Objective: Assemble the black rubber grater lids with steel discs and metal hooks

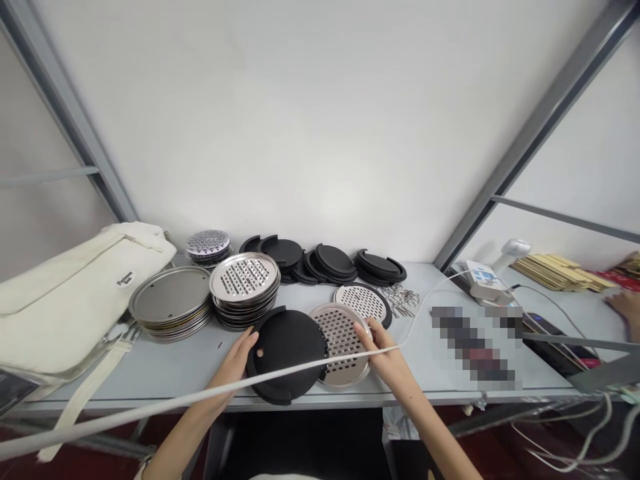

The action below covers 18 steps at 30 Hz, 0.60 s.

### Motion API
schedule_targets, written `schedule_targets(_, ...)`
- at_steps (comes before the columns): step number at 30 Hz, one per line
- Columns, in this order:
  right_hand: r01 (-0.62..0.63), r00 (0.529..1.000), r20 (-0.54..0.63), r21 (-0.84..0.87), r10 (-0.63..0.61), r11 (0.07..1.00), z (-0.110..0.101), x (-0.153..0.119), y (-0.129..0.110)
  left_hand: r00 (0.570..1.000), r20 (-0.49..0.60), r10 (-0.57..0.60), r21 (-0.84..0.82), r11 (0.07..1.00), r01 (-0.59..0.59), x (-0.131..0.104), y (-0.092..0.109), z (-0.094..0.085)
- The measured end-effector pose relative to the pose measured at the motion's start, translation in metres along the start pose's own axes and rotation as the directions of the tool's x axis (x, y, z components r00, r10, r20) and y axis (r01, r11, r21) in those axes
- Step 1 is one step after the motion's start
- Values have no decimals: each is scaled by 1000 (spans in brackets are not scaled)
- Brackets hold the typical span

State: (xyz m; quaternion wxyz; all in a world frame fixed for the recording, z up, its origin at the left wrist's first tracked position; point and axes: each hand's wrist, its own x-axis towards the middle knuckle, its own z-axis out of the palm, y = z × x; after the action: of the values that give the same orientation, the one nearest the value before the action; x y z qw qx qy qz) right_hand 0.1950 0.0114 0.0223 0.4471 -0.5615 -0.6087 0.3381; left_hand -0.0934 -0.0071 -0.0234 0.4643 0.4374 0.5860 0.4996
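My left hand [237, 363] is closed on the left edge of a round black plastic holder [290, 353], which has a raised rim and a small hole near that side. In my right hand [384, 359] is the right edge of a round metal grater disc [336, 321], gripped between thumb and fingers. The grater's left side meets or lies behind the holder; the exact contact is hidden. Just behind the right hand a second grater disc [361, 300] sits in a black holder on the table. A pile of thin wire pieces [403, 300] lies beside it.
A stack of grater discs [245, 279], plain metal discs [173, 293] and several black holders [333, 260] stand toward the wall. A white bag [75, 287] lies left. A white cable [200, 396] crosses before my arms. At far right are wooden strips [555, 272] and another person's hand [626, 307].
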Motion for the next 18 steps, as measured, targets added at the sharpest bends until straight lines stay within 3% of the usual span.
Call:
schedule_targets(4, 2, 993, -121, 11, 0, 1000, -30, 2, -1, 990, 57, -129, -168, 976, 137, -1, 10, 4)
schedule_targets(9, 16, 972, -234, 162, 22, 987, -48, 6, 5, 979, 127, -159, -271, 944, 189, -4, 18, 7)
schedule_targets(12, 4, 977, -210, 237, 47, 972, -41, 6, 9, 977, 185, -106, -262, 953, 153, -5, 19, 6)
schedule_targets(15, -33, 998, -41, 264, 45, 964, -22, 3, 10, 968, 238, -75, -209, 970, 126, -4, 14, 4)
schedule_targets(18, -55, 998, 23, 272, 50, 961, 1, -3, 9, 970, 223, -95, -105, 987, 121, -2, 7, -1)
